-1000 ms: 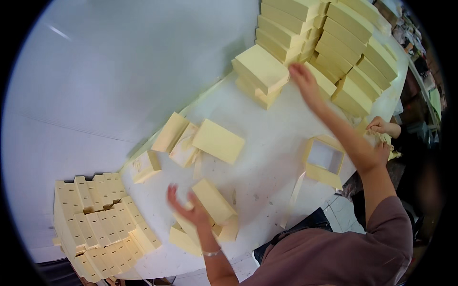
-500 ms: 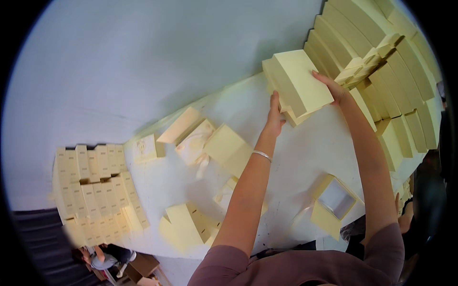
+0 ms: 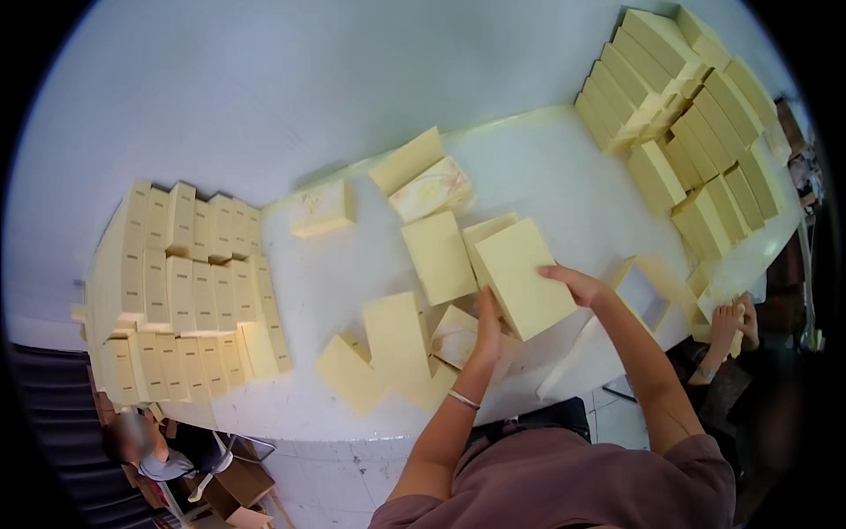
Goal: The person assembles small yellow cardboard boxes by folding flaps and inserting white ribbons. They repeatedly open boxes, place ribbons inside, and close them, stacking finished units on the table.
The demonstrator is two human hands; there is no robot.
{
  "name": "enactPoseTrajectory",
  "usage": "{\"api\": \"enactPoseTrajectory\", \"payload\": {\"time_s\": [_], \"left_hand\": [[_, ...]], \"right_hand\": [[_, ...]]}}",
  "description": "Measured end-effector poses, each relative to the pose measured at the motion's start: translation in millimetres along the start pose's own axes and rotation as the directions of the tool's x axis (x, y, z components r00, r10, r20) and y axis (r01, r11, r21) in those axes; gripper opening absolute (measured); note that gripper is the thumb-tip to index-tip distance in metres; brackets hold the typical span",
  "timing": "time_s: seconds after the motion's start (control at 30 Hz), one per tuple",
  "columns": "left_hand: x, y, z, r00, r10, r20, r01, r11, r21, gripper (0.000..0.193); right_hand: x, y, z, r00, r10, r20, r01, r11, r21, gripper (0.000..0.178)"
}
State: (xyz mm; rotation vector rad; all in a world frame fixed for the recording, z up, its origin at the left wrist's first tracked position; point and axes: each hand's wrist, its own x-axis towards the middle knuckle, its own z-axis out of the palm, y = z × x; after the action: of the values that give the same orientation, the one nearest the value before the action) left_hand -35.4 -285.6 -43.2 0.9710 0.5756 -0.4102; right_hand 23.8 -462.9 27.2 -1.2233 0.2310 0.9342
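Observation:
In front of me I hold a pale yellow cardboard box point(image 3: 529, 278) tilted above the table. My right hand point(image 3: 571, 286) grips its right edge, thumb on the top face. My left hand point(image 3: 488, 324) is closed against its lower left side, the fingers partly hidden. A second pale yellow panel shows behind it; whether it is part of the same box I cannot tell. Just left lies a plain yellow box point(image 3: 438, 258). Under my left hand is a box with a patterned face point(image 3: 455, 337). Further left, a yellow box point(image 3: 397, 339) stands among open flaps.
Stacked yellow boxes stand at the left point(image 3: 181, 286) and far right point(image 3: 696, 145). An open box with a patterned inside point(image 3: 432, 189) and a closed patterned box point(image 3: 322, 209) lie toward the wall. At the right, another person's hands point(image 3: 730, 324) work near an open box point(image 3: 648, 295).
The held box has come from beside the right stack, back toward me and to the left, over the middle of the table. My view has turned to the right.

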Motion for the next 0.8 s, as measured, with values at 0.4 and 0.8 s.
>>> {"api": "enactPoseTrajectory", "payload": {"time_s": [0.4,0.8], "left_hand": [[-61.8,46.5,-88.1,0.855,0.474,-0.210,-0.370,0.841,0.394,0.073],[-74.8,-33.8,-94.5,0.724,0.395,0.566,-0.300,-0.559,0.773,0.057]], "right_hand": [[23.2,91.2,94.0,0.971,-0.194,-0.137,0.235,0.876,0.421,0.056],[-61.1,194.2,44.4,0.767,-0.167,-0.619,0.296,0.949,0.111,0.050]]}}
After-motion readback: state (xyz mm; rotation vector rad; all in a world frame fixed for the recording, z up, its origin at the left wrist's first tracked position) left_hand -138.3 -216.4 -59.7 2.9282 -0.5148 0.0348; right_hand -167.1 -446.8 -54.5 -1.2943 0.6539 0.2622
